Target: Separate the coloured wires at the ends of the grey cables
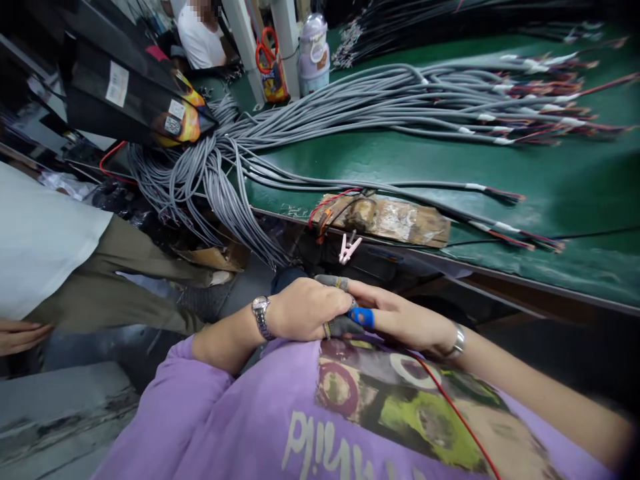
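My left hand (303, 310), with a wristwatch and grey finger cots, is closed over the fingers of my right hand (410, 323) just above my purple shirt. It pinches a blue finger cover (362, 318) on one right-hand finger. The right hand wears a bracelet and lies with its fingers stretched toward the left; their tips are hidden under the left hand. A thin red wire (450, 407) runs from under the hands down across the shirt. Both hands are below the edge of the green workbench (550, 180).
A big bundle of grey cables (320, 107) lies on the bench and hangs over its left edge. A taped wooden block (400, 221) with red wires and a pink clip (349, 248) sit at the bench edge. A person in a white shirt (45, 233) sits at left.
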The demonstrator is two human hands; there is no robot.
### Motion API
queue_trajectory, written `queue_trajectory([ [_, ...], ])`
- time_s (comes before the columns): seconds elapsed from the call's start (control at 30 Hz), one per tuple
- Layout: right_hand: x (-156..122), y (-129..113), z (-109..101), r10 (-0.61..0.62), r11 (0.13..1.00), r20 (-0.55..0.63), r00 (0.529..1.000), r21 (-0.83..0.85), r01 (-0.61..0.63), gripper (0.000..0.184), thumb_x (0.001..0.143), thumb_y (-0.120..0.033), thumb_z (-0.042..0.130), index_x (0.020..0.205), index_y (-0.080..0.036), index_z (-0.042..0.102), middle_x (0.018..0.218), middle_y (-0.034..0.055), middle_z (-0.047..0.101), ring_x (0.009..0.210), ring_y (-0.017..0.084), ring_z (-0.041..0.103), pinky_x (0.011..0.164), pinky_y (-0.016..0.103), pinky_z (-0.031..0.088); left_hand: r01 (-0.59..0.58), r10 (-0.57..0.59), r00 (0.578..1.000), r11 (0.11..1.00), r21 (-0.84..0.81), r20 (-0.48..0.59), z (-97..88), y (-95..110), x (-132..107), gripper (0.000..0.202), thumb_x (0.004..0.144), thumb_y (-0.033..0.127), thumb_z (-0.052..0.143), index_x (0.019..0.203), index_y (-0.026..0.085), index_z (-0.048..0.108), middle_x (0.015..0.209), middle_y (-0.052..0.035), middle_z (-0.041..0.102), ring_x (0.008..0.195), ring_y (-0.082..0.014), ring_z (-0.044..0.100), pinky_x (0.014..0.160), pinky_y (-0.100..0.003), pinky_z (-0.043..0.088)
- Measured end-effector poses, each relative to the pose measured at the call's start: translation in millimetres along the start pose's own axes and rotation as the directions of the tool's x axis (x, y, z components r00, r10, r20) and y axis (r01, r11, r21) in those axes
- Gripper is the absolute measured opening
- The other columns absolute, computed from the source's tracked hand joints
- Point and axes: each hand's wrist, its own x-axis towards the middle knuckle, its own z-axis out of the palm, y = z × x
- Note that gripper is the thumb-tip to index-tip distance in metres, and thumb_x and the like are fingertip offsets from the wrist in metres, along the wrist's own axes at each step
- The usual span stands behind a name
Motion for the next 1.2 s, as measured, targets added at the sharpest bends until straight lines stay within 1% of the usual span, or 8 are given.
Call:
queue_trajectory([
  [0.1,0,-2,2,-0.032,0.999,0.004,0.999,-0.039,0.032,0.076,0.086,-0.046,0.065,0.15,-0.023,0.031,0.144,0.0125,0.049,0.131,0.027,0.047,0.107,0.044,0.041,0.012,-0.012,1.0,1.0,0.026,0.004,0.9,1,1,0.029,0.095,0.042,0.042,0.094,0.016,0.055,0.079,-0.0053,0.066,0.071,-0.0179,0.065,0.06,-0.028,0.045],
  [0.27,1,-10,6,-0.069,0.994,-0.022,0.997,-0.084,0.067,0.076,0.083,-0.05,0.066,0.147,-0.022,0.035,0.141,0.0126,0.05,0.132,0.027,0.046,0.109,0.044,0.039,0.009,-0.004,0.998,0.997,0.073,-0.066,-2.5,5,4,0.033,0.095,0.045,0.039,0.089,0.016,0.055,0.078,-0.0065,0.065,0.07,-0.0187,0.064,0.058,-0.029,0.045],
  [0.47,3,-16,7,-0.069,0.99,-0.033,0.997,-0.125,0.064,0.071,0.08,-0.05,0.069,0.139,-0.022,0.042,0.131,0.0112,0.058,0.122,0.026,0.055,0.103,0.042,0.045,-0.022,0.033,0.996,0.992,0.122,-0.086,-4.8,7,7,0.028,0.094,0.04,0.041,0.089,0.016,0.054,0.084,-0.0074,0.066,0.07,-0.0185,0.064,0.057,-0.029,0.047],
  [0.57,0,-16,7,-0.077,0.99,-0.041,0.996,-0.119,0.071,0.067,0.077,-0.047,0.073,0.133,-0.02,0.046,0.129,0.0118,0.057,0.121,0.026,0.055,0.101,0.04,0.047,-0.05,0.063,0.993,0.991,0.122,-0.104,-4.6,9,7,0.027,0.092,0.041,0.045,0.091,0.016,0.054,0.084,-0.007,0.066,0.07,-0.0184,0.064,0.057,-0.028,0.047],
  [0.7,-6,-17,10,-0.08,0.99,-0.075,0.994,-0.125,0.07,0.059,0.081,-0.04,0.071,0.13,-0.019,0.046,0.124,0.0114,0.059,0.114,0.024,0.058,0.095,0.037,0.05,-0.094,0.107,0.984,0.991,0.092,-0.141,-7.2,11,9,0.032,0.094,0.045,0.042,0.09,0.016,0.055,0.085,-0.0072,0.066,0.071,-0.0177,0.064,0.056,-0.028,0.047],
  [0.77,-8,-18,12,-0.087,0.986,-0.084,0.993,-0.148,0.074,0.06,0.081,-0.038,0.07,0.133,-0.019,0.044,0.122,0.011,0.06,0.111,0.023,0.06,0.093,0.036,0.052,-0.116,0.127,0.98,0.99,0.077,-0.156,-9.1,12,10,0.034,0.095,0.046,0.04,0.09,0.016,0.056,0.088,-0.0076,0.067,0.073,-0.0177,0.065,0.058,-0.028,0.048],
  [1.0,-7,-22,12,-0.177,0.909,-0.091,0.98,-0.398,0.128,0.059,0.086,-0.033,0.061,0.139,-0.02,0.041,0.121,0.0091,0.06,0.107,0.024,0.06,0.094,0.039,0.05,-0.08,0.094,0.988,0.99,0.116,-0.122,-6.3,11,14,0.034,0.093,0.046,0.044,0.091,0.015,0.057,0.081,-0.0065,0.063,0.068,-0.0177,0.062,0.055,-0.029,0.046],
  [1.2,-6,-17,8,-0.214,0.842,-0.135,0.967,-0.528,0.112,0.047,0.081,-0.026,0.059,0.127,-0.021,0.05,0.111,0.0056,0.061,0.1,0.022,0.059,0.092,0.036,0.049,-0.057,0.065,0.995,0.993,0.101,-0.071,-1.2,7,15,0.031,0.093,0.045,0.045,0.09,0.016,0.057,0.079,-0.0063,0.062,0.069,-0.0179,0.061,0.057,-0.029,0.047],
])
